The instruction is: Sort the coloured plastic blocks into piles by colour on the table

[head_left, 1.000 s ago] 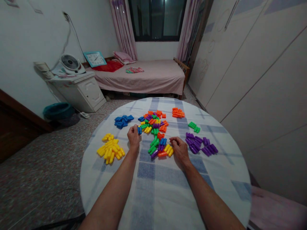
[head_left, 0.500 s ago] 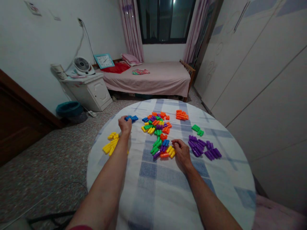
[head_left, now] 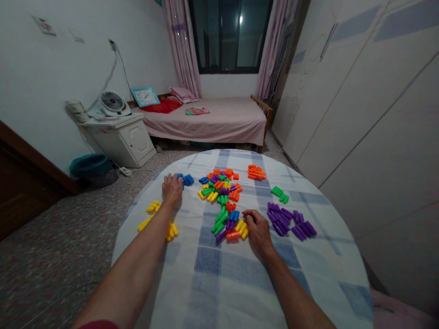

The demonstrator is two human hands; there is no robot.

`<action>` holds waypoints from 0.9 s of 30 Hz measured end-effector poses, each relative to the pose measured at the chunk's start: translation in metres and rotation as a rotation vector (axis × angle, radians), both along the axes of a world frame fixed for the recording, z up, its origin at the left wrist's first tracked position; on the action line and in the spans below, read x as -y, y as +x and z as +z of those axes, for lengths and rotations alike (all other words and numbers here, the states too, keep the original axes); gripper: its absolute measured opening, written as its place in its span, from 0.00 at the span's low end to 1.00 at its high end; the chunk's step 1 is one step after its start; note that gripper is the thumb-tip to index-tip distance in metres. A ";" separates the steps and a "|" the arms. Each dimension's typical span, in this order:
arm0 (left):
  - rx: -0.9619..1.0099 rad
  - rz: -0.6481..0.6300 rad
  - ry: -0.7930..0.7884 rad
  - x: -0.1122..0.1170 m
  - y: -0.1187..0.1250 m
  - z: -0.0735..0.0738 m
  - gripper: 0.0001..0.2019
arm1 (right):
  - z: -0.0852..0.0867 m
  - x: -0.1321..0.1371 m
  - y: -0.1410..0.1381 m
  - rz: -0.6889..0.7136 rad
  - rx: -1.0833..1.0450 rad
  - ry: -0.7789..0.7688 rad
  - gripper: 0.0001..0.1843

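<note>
My left hand (head_left: 172,188) lies at the left of the table with its fingers spread, touching the edge of a small group of blue plastic building blocks (head_left: 188,179). My right hand (head_left: 259,230) rests on the cloth, fingers loosely bent and nothing visible in them. Right beside it are yellow blocks (head_left: 242,229), at the near end of a mixed-colour cluster with green blocks (head_left: 220,221) and an orange block (head_left: 232,235). Below my left hand, a yellow pile (head_left: 153,206) is partly hidden by my forearm.
Purple blocks (head_left: 279,219) lie right of my right hand, with green blocks (head_left: 280,194) behind them. An orange pile (head_left: 256,172) sits toward the far edge. The round table has a checked cloth (head_left: 209,260). Beyond stand a bed (head_left: 219,119) and a white cabinet (head_left: 126,141).
My left hand has spread its fingers and drawn slightly left off the blue blocks. My right hand keeps its place beside the yellow blocks. The view has tilted up a little.
</note>
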State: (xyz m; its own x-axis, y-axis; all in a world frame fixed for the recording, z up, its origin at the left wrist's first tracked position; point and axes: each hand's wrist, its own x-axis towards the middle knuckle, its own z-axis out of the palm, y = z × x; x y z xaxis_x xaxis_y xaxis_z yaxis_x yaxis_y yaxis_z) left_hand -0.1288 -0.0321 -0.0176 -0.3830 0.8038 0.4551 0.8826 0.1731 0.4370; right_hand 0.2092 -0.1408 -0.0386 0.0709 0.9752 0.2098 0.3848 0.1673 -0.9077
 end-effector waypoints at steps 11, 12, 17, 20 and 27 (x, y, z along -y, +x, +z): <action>-0.242 -0.380 -0.223 -0.040 0.064 0.013 0.13 | -0.002 0.000 0.000 0.003 0.001 -0.010 0.16; -0.241 -0.358 -0.243 -0.042 0.066 0.012 0.13 | -0.001 0.000 0.000 0.001 0.001 -0.008 0.16; -0.235 -0.294 -0.316 -0.050 0.068 0.014 0.14 | 0.002 0.001 0.000 0.003 0.003 -0.001 0.15; -0.242 -0.282 -0.344 -0.053 0.070 0.018 0.15 | 0.002 0.001 0.000 0.005 -0.002 -0.006 0.15; -0.279 -0.171 -0.308 -0.055 0.044 0.033 0.18 | 0.001 0.000 -0.001 0.008 -0.005 -0.006 0.15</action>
